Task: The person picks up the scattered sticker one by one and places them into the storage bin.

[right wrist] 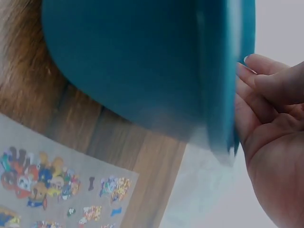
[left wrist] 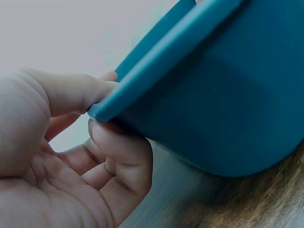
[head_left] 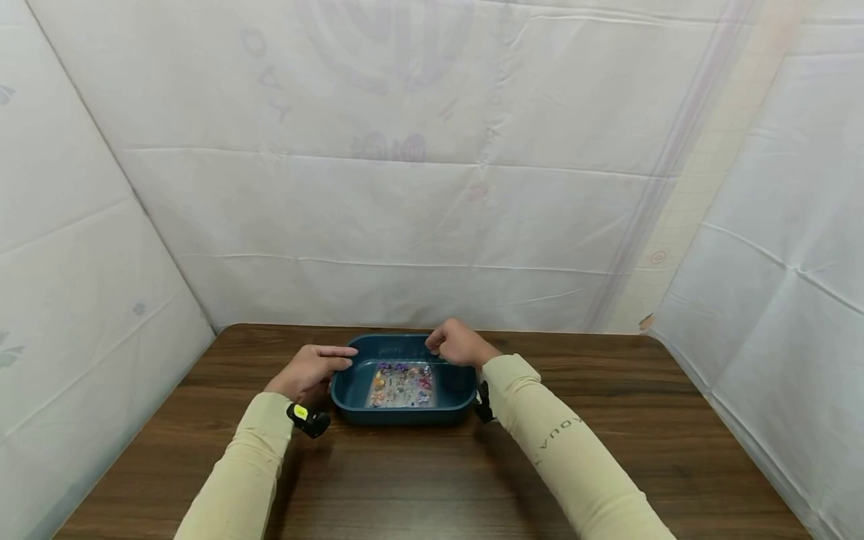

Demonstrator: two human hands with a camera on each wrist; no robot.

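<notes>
A blue-green plastic tub (head_left: 405, 417) stands on the wooden table. Inside, on its floor, lies a clear pack or sheet (head_left: 403, 385) with many small colourful pieces or pictures. My left hand (head_left: 307, 371) pinches the tub's left rim; in the left wrist view the thumb lies over the rim and a bent finger sits below it. My right hand (head_left: 462, 343) is over the back right of the tub, its fingers bent and pointing inward. The right wrist view shows the fingertips close together at the rim; I cannot tell whether they hold anything.
The right wrist view shows a sheet of cartoon stickers (right wrist: 42, 183) against the wood, beside the tub. The brown table (head_left: 398, 480) ends at a white cloth wall (head_left: 378, 225) behind, with more white cloth at both sides.
</notes>
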